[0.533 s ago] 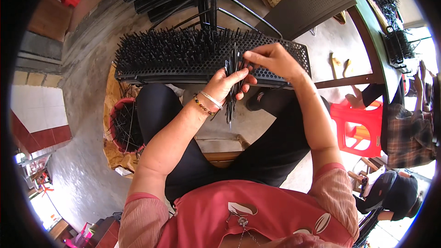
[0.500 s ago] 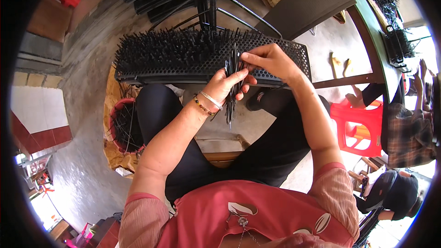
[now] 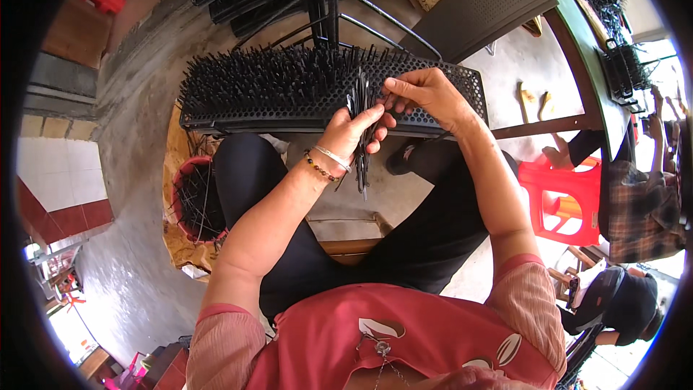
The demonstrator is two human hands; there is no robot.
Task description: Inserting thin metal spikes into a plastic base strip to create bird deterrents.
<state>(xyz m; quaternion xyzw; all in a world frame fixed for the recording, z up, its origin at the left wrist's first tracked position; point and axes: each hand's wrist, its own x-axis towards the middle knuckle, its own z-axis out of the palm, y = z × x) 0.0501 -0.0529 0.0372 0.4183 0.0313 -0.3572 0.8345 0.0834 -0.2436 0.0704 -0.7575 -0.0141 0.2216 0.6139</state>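
Note:
My left hand [image 3: 351, 132] is closed round a bundle of thin black strips [image 3: 363, 162] that stands out above and below the fist. Just right of the bundle's upper part, my right hand [image 3: 426, 97] has thumb and fingers pinched together; whatever lies between the fingertips is too small to make out. Both hands are over the near edge of a long black perforated panel [image 3: 462, 90]. Dense upright black pieces [image 3: 267, 79] fill the panel's holes on the left and middle, while the holes toward its right end show bare.
A red basket [image 3: 180, 209] of black strips stands beside my left knee. Behind the panel rise black metal struts [image 3: 332, 7]. At right are a green-topped table [image 3: 577, 36], a red stool [image 3: 559, 202] and other people. A grey perforated panel [image 3: 480, 11] leans at the back.
My right hand's fingers have drawn slightly away from the bundle and closed together. The left hand and its bundle have shifted very slightly left.

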